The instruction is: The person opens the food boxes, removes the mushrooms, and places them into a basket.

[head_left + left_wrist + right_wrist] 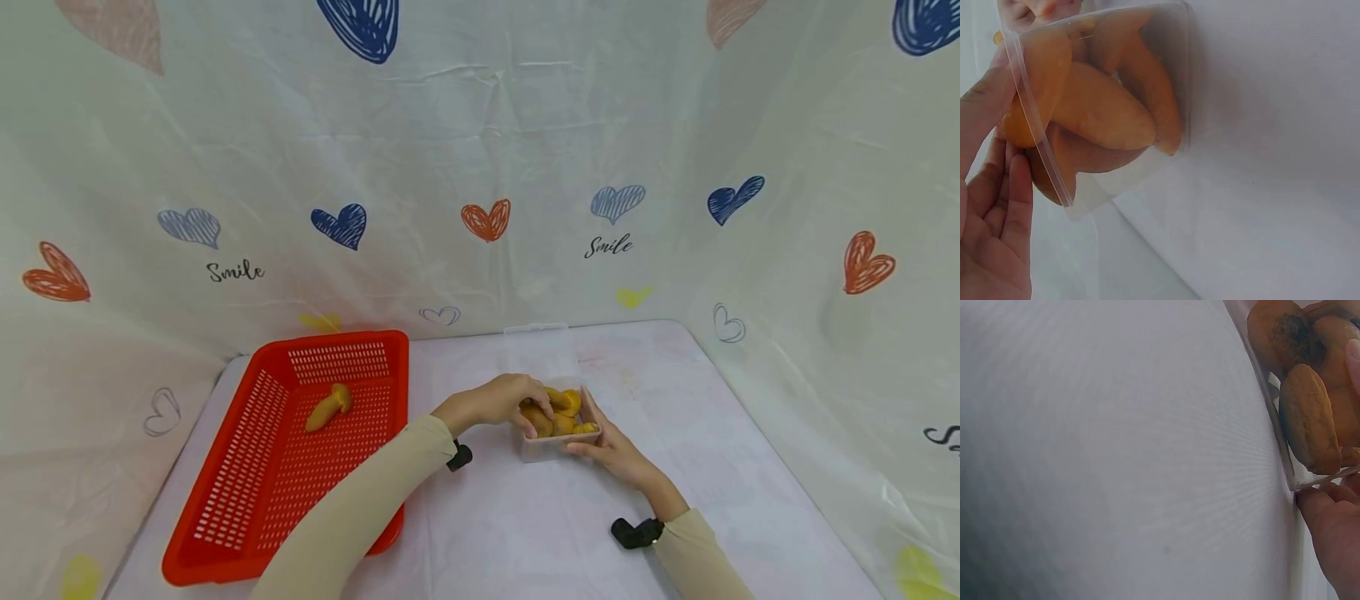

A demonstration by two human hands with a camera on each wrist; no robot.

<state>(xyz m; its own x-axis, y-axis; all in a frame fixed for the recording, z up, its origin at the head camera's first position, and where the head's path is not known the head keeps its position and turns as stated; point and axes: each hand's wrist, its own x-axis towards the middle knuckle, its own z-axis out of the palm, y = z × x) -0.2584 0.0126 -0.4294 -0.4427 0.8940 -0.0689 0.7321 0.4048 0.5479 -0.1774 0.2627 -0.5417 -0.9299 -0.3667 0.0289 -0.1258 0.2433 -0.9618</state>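
A small clear plastic box (543, 450) stands on the white table near the middle, filled with several yellow-orange pieces (564, 403). My left hand (517, 400) reaches in from the left, and its fingers curl down over one piece. My right hand (607, 450) grips the box's right side and front corner. In the left wrist view the pieces (1104, 112) press against the clear wall (1094, 194), with my left hand (991, 237) at the open end. The right wrist view shows the box edge (1272, 412), the pieces (1310, 419) and a right finger (1335, 537) under the corner.
A red slotted basket (300, 483) lies at the left with one yellow-orange piece (327, 408) in it. A clear lid (536, 346) lies just behind the box. A heart-printed sheet walls the table at the back and both sides.
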